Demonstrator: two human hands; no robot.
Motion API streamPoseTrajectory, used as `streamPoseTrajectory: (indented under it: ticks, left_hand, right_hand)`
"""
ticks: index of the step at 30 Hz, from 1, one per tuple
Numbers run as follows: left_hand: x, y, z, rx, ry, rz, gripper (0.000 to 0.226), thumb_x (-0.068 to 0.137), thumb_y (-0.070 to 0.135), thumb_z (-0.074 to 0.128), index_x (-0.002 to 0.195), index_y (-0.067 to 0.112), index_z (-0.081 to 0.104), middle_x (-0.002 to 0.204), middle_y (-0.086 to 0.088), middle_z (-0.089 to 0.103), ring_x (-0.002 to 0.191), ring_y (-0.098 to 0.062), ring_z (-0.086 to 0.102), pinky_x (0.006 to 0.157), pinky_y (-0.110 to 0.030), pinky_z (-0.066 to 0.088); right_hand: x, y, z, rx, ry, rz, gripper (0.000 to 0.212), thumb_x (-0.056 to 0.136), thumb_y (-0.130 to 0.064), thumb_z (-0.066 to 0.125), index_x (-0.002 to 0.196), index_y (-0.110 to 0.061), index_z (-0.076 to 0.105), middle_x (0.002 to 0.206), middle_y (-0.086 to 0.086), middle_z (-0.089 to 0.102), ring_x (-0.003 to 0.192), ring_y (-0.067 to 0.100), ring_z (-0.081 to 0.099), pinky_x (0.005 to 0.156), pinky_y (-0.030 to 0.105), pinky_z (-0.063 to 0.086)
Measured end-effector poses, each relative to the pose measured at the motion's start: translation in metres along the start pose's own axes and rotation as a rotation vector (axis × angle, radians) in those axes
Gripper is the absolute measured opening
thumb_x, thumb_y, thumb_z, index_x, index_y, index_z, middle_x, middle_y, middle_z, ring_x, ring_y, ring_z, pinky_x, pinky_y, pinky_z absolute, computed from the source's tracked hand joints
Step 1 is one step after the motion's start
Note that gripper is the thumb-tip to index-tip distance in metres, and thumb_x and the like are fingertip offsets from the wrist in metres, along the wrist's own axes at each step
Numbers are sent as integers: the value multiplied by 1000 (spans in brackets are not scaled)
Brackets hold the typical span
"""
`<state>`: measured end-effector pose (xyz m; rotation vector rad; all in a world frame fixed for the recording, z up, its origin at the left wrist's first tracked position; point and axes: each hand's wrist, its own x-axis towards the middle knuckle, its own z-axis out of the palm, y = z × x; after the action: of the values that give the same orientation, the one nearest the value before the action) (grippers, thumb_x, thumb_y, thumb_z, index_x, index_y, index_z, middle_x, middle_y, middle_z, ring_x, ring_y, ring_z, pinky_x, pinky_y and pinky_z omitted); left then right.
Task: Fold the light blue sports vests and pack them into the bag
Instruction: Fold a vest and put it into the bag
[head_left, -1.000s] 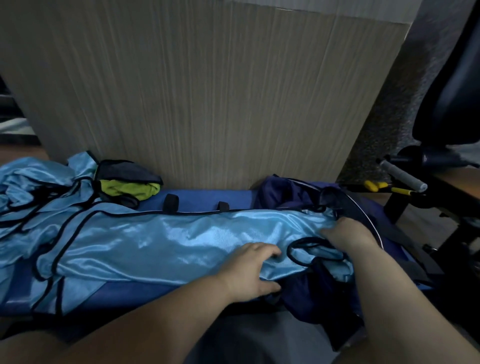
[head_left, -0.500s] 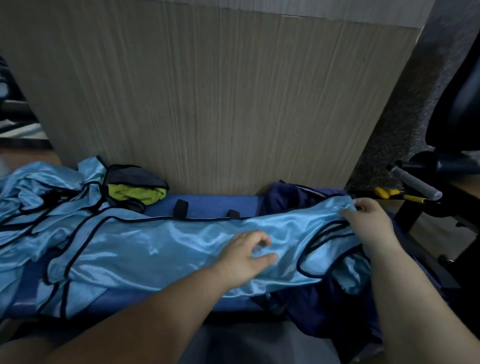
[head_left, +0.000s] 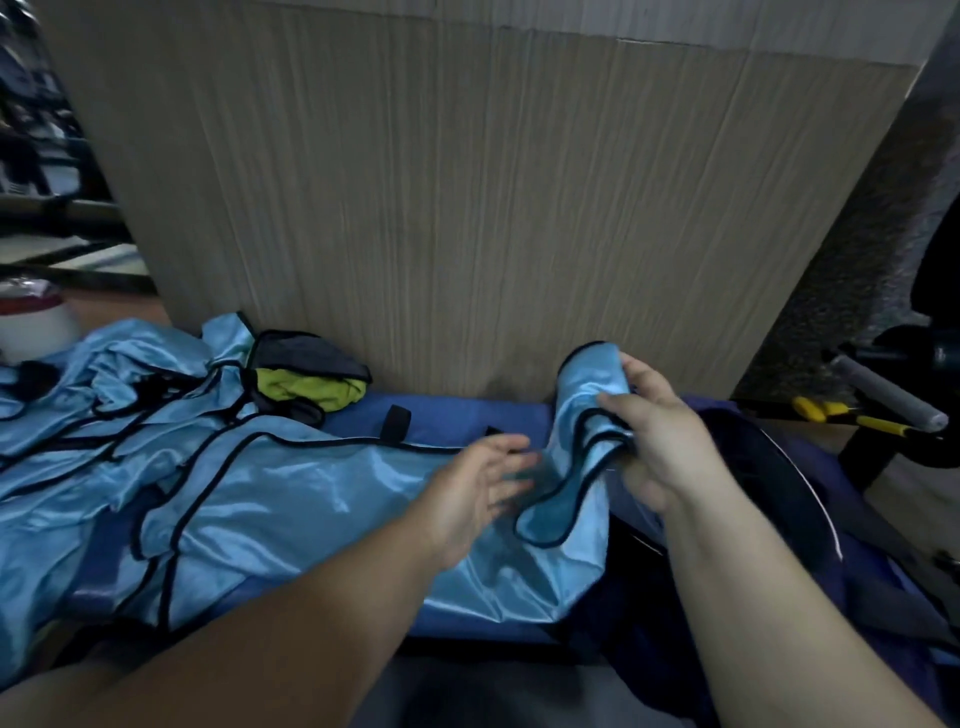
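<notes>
Head view: a long light blue satin sports vest with black piping (head_left: 322, 499) lies spread across a blue-covered desk (head_left: 457, 415), its right end raised off the surface. The right hand (head_left: 660, 431) has its grip closed on that raised end, fingers and thumb curled round a bunched strap section, which stands up in front of a tall wood-grain panel (head_left: 467, 208). The left hand (head_left: 478, 488) has an open grip, fingers spread and fairly straight over the middle of the same vest. It is motion-blurred, so whether the fingertips touch the cloth is hard to tell.

A dark navy fabric bag (head_left: 769, 483) sits open at the right end of the desk, just beside and below the right hand, and the vest's lower right corner drapes against its edge.

To the left, a crumpled heap of more light blue vests with black trim (head_left: 104, 374) overlaps the spread vest's far end. A grey and yellow-green garment (head_left: 306, 389) lies against the base of the panel. A white round container with a red band (head_left: 31, 322) stands at the far left, and a yellow-handled tool (head_left: 831, 413) lies beyond the bag on the right.
</notes>
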<state>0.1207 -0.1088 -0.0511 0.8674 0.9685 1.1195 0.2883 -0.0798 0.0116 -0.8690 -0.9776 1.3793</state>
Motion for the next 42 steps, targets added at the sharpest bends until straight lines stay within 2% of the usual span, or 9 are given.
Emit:
streamPoseTrajectory:
  ticks: [4,7,10,14,20,29,34,37,42]
  left_hand:
    - [-4,22,-14,-216,-4,-36,62,89,65,39,127,19,57,121,-10,67,104,-29,64,94,-47,48]
    - [-4,26,-26,-174,27,-72,73,77,69,52,125,14,61,116,-12,69,107,-27,67,90,-45,53]
    - [-4,19,-37,-159,164,-118,65,78,44,77,130,13,54,116,-14,69,101,-30,70,80,-45,58]
    - [-1,9,-43,-118,346,-121,24,91,-3,58,111,9,58,103,-15,69,89,-29,69,68,-41,58]
    - [2,15,-43,-153,445,-130,16,95,-1,50,104,11,57,104,-15,66,89,-28,67,66,-41,57]
    - [-2,36,-18,-465,503,-126,33,100,5,44,133,8,49,102,-18,59,82,-30,63,57,-42,54]
    - [-5,46,2,-508,492,-71,44,100,4,38,138,24,49,111,-16,58,82,-30,62,65,-44,55]
    - [-7,49,-1,-497,513,-41,33,100,6,42,131,14,51,101,-16,58,84,-30,61,76,-46,55]
    - [-7,39,-36,-67,577,-69,8,98,10,44,102,13,51,87,-12,59,75,-24,59,50,-30,52]
  right_hand:
    - [-7,29,35,-40,-198,122,51,96,9,45,140,-17,41,113,16,60,81,22,64,71,33,56]
    - [-10,43,36,-134,-413,247,67,94,-3,54,147,-34,26,134,11,52,98,23,70,81,33,57]
    - [-7,45,30,-207,-460,261,59,96,-9,54,145,-35,32,138,5,51,111,26,67,89,35,55]
    - [-6,42,21,-627,-356,58,35,91,-3,63,114,-30,55,116,1,60,90,13,63,76,20,50]
    - [-31,48,5,-1550,-595,-70,64,63,-44,84,112,-39,43,112,-15,43,109,8,43,94,27,41]
    - [-60,89,12,-1767,-93,-308,94,59,-84,56,130,-25,39,121,-2,50,114,23,52,95,40,43]
    - [-61,105,8,-1860,-44,-395,100,39,-40,89,124,-12,44,96,9,58,76,28,59,60,39,52]
    - [-62,92,10,-1852,-64,-340,83,61,-8,72,133,-14,31,108,13,53,80,27,56,65,35,51]
    - [-62,51,-2,-1743,-314,-233,84,79,5,42,146,-39,18,126,3,41,89,21,50,74,27,41]
